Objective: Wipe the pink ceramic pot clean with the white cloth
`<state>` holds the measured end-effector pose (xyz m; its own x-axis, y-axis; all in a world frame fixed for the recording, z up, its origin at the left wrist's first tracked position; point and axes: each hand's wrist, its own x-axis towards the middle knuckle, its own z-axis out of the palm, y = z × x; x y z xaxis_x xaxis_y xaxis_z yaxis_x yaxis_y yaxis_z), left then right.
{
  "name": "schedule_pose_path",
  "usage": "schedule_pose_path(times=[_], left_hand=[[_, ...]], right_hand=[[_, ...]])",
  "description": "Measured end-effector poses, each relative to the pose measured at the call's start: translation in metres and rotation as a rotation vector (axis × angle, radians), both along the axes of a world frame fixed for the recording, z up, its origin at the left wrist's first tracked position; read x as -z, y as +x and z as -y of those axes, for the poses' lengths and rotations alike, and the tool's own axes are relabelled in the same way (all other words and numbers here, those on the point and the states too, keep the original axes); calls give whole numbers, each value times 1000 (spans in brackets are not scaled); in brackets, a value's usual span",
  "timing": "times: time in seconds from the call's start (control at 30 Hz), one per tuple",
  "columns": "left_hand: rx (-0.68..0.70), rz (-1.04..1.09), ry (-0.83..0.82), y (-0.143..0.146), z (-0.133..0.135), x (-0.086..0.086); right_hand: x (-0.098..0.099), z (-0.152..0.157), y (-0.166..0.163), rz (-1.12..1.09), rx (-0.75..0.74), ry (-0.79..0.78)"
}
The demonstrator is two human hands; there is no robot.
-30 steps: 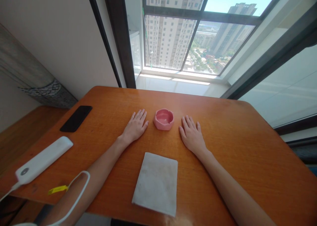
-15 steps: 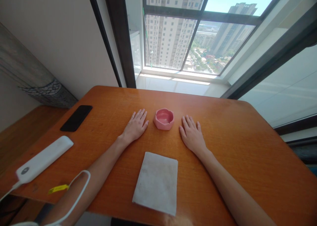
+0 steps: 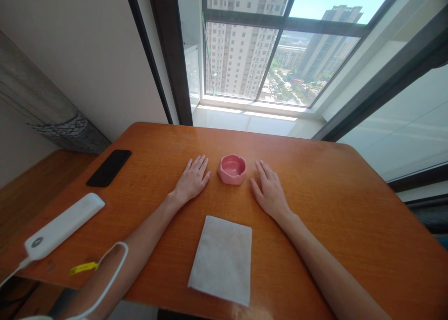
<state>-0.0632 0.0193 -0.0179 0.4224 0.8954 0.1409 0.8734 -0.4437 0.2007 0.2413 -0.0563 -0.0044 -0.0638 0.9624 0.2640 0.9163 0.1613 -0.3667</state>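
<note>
A pink, many-sided ashtray (image 3: 232, 176) stands upright on the wooden table (image 3: 315, 180), between my two hands and touching neither. Just left of it, my left hand (image 3: 192, 179) lies flat, palm down, with its fingers stretched out. On the other side, my right hand (image 3: 271, 191) is slightly tilted, its thumb apart and its fingers pointing toward the far edge. Both hands hold nothing. Nearer to me, a folded grey-white cloth (image 3: 221, 260) lies flat between my forearms.
A black phone (image 3: 109, 168) lies at the table's left. Near it is a long white device (image 3: 65, 225) with a cable. A white cord (image 3: 121, 264) with a yellow tag (image 3: 83, 268) loops over my left forearm. Beyond the table's far edge is a window (image 3: 259, 63).
My right hand has shifted slightly left toward the ashtray and turned a little, its fingers closer together. My left hand, the ashtray and the cloth stay in place.
</note>
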Motion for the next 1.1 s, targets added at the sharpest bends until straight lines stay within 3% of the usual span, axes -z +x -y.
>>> schedule_pose_path(times=[0.13,0.23,0.33,0.43,0.6,0.73,0.87,1.1], left_hand=[[-1,1,2,1,0,-1],[-7,-7,-10,0,0,-2],[-10,-12,-12,0,-1,-1],[-9,-21,-7,0,-2,2],[-10,-20,14,0,-4,4],[-13,-26,2,1,-4,2],[-18,-30,-6,1,-3,-1],[-14,-29,-4,0,-3,1]], right_hand=[[-11,-1,-31,-162,-140,41],[-12,-6,-47,-252,-131,34],[-14,-9,-40,-345,-103,80],[-20,-6,-7,-395,-22,164],[-33,12,80,-389,384,126],[-33,19,148,-287,552,136],[-21,17,186,-198,604,129],[-6,18,205,-148,582,144]])
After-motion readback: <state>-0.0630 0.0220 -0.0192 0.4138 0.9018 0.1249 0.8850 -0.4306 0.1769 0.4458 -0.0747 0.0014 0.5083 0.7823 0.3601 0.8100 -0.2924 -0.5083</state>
